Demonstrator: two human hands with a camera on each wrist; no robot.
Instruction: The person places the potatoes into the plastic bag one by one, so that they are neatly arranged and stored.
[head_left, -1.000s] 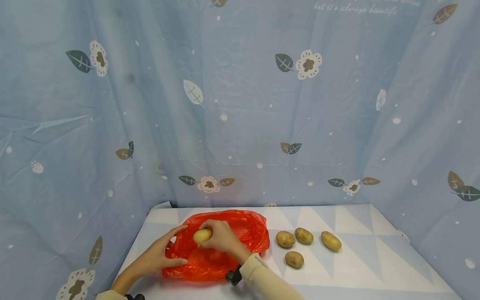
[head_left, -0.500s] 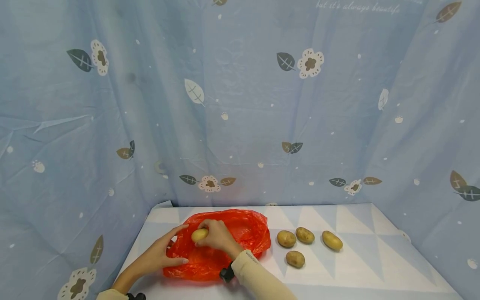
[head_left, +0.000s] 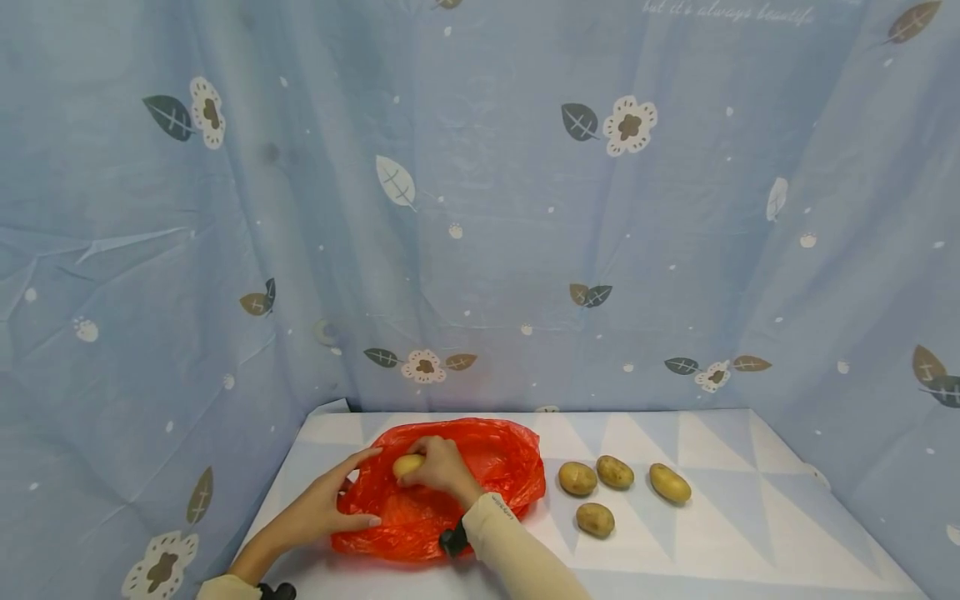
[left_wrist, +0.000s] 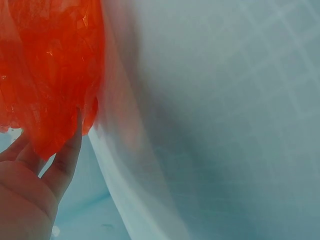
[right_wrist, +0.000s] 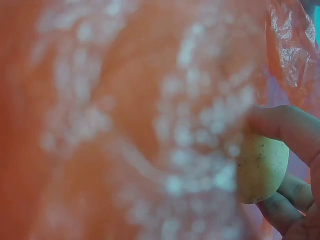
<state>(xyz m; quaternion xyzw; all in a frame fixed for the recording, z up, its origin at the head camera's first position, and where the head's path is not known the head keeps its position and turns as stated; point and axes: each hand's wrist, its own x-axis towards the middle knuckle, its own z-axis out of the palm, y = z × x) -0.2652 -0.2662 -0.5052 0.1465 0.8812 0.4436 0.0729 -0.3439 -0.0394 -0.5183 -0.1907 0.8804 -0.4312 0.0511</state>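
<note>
A red plastic bag [head_left: 495,454] lies spread with its mouth up on the left part of the table. My right hand [head_left: 444,471] is over the bag's inside, pinching a pale yellow potato [head_left: 406,466] between thumb and fingers. In the right wrist view, the potato [right_wrist: 262,167] shows partly behind blurred red plastic. At the bag's left rim, my left hand [head_left: 324,504] has its thumb and fingers spread wide apart, touching the plastic. The left wrist view has its fingers [left_wrist: 65,160] against the bag's outside. What lies deeper in the bag is hidden.
To the right of the bag, several potatoes rest on the patterned white table [head_left: 735,533]: one at the front [head_left: 596,519], two behind it, and a longer potato [head_left: 670,483] farther right. A blue floral curtain [head_left: 510,250] closes the back and sides.
The right hand and its potato stay over the bag, with a slight turn and lowering of the potato. The whole head view has shifted slightly. The left hand keeps its place at the rim.
</note>
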